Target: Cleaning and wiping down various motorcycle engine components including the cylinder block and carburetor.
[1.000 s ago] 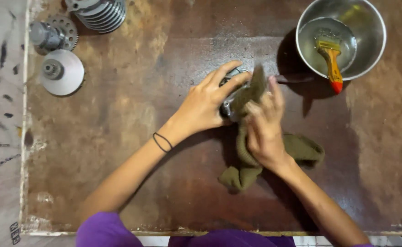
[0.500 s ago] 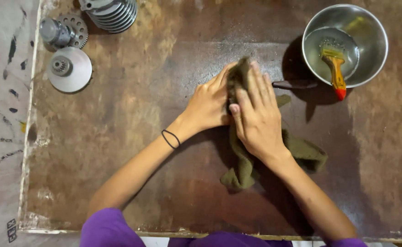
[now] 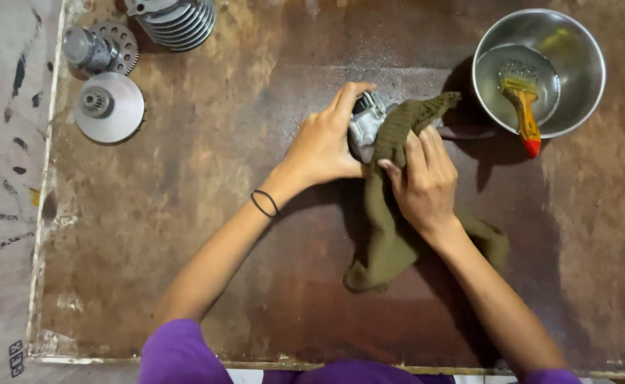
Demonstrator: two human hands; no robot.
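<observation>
Steel bowl sits far right on your bench; inside it a shallow pool of liquid and a brush w/ wooden handle and red tip, handle leaning out over the near rim.

Bench top is stained brown board. Its left edge runs just beside a paint-marked sheet; near edge is right at your body. Wide bare room left of your forearm and near-right of the cloth. Far-left corner is taken: finned cylinder at the far edge, a toothed gear part beside it, and a round metal disc just near of that.

Metal part is mid-bench, slightly right of centre, well apart from the far-left parts and near the bowl. It's small, grey cast metal w/ a shiny face; most of it is hidden by hands and cloth, so shape can't be told fully.

Your left hand is wrapped around the part from the left, gripping it. Your right hand presses an olive-green cloth against the part's right side, fingers closed over the fabric. The rest of the cloth trails toward you onto the bench. Black band on your left wrist.
</observation>
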